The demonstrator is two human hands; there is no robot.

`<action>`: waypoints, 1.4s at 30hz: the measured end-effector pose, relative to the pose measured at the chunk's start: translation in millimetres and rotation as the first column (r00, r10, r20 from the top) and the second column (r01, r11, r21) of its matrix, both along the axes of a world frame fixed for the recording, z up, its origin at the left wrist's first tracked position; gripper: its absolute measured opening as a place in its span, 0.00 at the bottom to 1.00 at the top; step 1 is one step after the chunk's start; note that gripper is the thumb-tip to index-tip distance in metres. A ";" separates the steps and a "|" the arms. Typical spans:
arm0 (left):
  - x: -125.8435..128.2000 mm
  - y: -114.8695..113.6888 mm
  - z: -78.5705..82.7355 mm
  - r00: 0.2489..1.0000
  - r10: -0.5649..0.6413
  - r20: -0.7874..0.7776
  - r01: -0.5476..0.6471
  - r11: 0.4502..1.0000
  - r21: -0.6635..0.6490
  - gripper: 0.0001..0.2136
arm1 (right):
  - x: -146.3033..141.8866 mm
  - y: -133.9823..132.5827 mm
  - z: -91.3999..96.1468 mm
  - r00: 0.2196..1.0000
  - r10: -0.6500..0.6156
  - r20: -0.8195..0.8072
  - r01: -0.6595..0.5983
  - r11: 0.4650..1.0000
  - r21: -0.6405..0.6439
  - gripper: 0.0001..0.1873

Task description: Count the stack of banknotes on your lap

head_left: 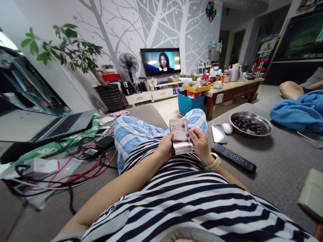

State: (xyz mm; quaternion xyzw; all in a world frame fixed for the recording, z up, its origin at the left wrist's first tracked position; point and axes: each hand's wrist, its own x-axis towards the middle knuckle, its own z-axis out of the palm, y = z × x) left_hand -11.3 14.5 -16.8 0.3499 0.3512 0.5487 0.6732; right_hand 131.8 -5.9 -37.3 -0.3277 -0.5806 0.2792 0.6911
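A stack of banknotes (183, 148) is held between my two hands, above my lap. My left hand (166, 146) is closed round the left side of the notes, gripping the stack. With thumb and fingers pinched, my right hand (200, 139) holds the right edge of a note that is lifted and bent up from the rest. Further notes stand upright at the far side of the stack, and others fold down toward my belly. A pale watch is on my right wrist.
On the sofa to my right lie a remote control (234, 158), a phone (218, 133), a white mouse (227, 128) and a metal bowl (264, 129) of dark round fruit. A laptop (68, 124) and tangled cables (98, 166) are on the left. Another person's leg (291, 90) shows at far right.
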 end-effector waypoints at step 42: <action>-0.9 -0.4 -0.5 0.999 -0.034 0.024 0.033 0.999 0.018 0.13 | -0.6 1.7 0.3 0.997 -0.075 0.029 0.077 0.995 -0.069 0.18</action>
